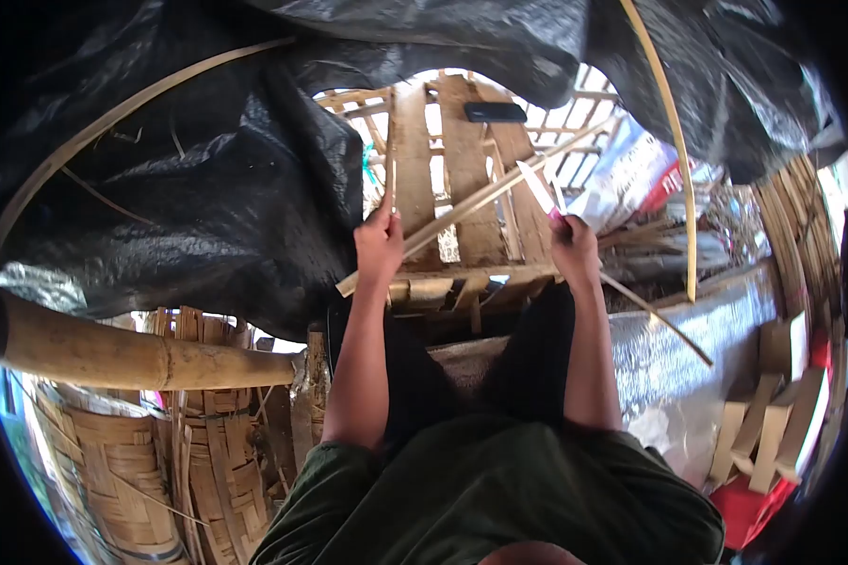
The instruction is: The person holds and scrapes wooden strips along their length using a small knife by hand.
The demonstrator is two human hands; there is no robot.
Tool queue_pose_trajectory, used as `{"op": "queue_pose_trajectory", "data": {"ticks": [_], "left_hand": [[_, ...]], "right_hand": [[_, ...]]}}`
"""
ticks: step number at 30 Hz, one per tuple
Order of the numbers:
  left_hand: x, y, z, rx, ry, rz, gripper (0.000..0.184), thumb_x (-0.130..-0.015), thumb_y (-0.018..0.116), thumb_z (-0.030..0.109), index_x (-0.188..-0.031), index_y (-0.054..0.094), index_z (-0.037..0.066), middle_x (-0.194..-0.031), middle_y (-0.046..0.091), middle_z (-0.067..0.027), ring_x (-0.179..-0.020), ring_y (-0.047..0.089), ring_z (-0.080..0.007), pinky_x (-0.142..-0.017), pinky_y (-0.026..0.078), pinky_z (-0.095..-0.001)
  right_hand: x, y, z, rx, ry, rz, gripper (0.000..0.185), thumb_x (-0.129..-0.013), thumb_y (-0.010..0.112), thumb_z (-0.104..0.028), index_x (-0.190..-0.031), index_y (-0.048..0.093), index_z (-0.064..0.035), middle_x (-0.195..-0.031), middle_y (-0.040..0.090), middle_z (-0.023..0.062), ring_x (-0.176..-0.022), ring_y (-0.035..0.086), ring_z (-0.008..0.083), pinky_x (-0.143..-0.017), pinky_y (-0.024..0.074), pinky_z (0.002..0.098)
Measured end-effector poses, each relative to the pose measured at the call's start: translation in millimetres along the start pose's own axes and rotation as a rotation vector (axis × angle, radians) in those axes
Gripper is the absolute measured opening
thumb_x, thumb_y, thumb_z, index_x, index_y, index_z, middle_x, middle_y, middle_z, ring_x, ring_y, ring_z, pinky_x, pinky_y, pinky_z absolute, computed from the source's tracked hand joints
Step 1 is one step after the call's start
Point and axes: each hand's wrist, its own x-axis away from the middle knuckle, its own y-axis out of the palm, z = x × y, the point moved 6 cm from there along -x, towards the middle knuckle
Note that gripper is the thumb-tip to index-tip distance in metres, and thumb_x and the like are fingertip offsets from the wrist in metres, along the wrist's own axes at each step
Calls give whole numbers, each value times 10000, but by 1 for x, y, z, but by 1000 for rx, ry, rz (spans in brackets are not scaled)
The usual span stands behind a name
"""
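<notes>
My left hand point(380, 250) is closed around a thin bamboo strip point(393, 184), which points away from me. In my closed right hand point(575, 250) is a knife point(536, 188) with a pale blade and a bit of pink at the grip. A second narrow pale piece stands beside the blade; whether the same hand holds it, I cannot tell. Between and beyond my hands a long bamboo stick point(481, 196) lies slantwise over wooden planks point(459, 141). Another thin stick point(658, 320) extends from behind my right wrist.
A black phone-like object point(495, 113) lies on the far planks. Black plastic sheeting point(207, 188) hangs at left and overhead. A thick bamboo pole point(151, 353) is at left, above woven bamboo point(122, 471). A printed sack point(631, 174) and wood pieces point(763, 433) are at right.
</notes>
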Motion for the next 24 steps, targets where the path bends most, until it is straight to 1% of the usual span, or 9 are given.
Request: {"op": "queue_pose_trajectory", "data": {"ticks": [5,9,11,13,14,17,18,22,24], "left_hand": [[0,-4,15,8,41,70,514,-914,617,101,-1397,446,56,-690,505,-206,-542,419,-298,-561,439,-301],[2,-7,19,79,21,54,603,-956,482,0,-1498,247,117,-703,465,-163,-608,399,-309,-608,406,-283],[6,-11,14,78,-132,-22,589,-970,478,38,-1507,258,144,-850,539,-150,-727,500,-300,-735,448,-319],[7,-5,25,-236,29,-192,548,-999,452,160,-1513,268,209,-1087,559,-128,-975,558,-291,-887,432,-463],[11,-5,35,-628,-20,-286,496,-996,445,296,-1481,353,255,-1363,471,-65,-1263,456,-280,-1011,330,-589],[22,-3,19,-817,-39,-452,422,-972,476,382,-1366,534,244,-1468,408,-29,-1341,397,-292,-1055,291,-608],[23,-4,16,-601,-88,-422,343,-944,536,374,-1209,669,202,-1504,381,-19,-1390,347,-265,-1097,285,-559],[22,-1,23,-446,143,-304,239,-881,655,279,-1066,725,145,-1302,579,-4,-1271,485,-229,-1027,397,-436],[20,-1,27,-417,69,-311,214,-859,682,269,-1015,735,133,-1226,606,6,-1199,526,-230,-976,423,-428]], "right_hand": [[30,1,-11,-78,56,0,119,-880,602,-98,-924,639,6,-782,644,238,-752,657,397,-639,495,392],[32,2,9,-77,131,-62,117,-878,601,-87,-926,632,15,-771,640,233,-728,650,390,-637,492,391],[28,-6,13,-53,142,-60,116,-873,604,-80,-928,630,19,-755,635,222,-699,646,369,-632,486,385],[21,-13,19,-33,149,-48,116,-869,607,-74,-930,628,23,-739,631,210,-671,641,347,-626,480,379],[18,-16,25,-59,134,-22,119,-864,609,-64,-940,625,26,-728,627,197,-655,634,322,-625,477,369],[6,-23,41,-66,32,14,138,-856,615,-46,-971,623,31,-729,632,180,-655,640,277,-630,474,355],[2,-24,51,-108,85,34,141,-860,613,-45,-979,625,27,-732,634,181,-653,640,278,-627,473,356],[-32,-19,74,-38,131,31,145,-890,601,-98,-963,639,21,-717,635,182,-631,633,268,-594,459,359],[-51,-12,79,29,145,7,158,-898,599,-122,-938,643,24,-701,632,181,-608,619,259,-580,453,355]]}}
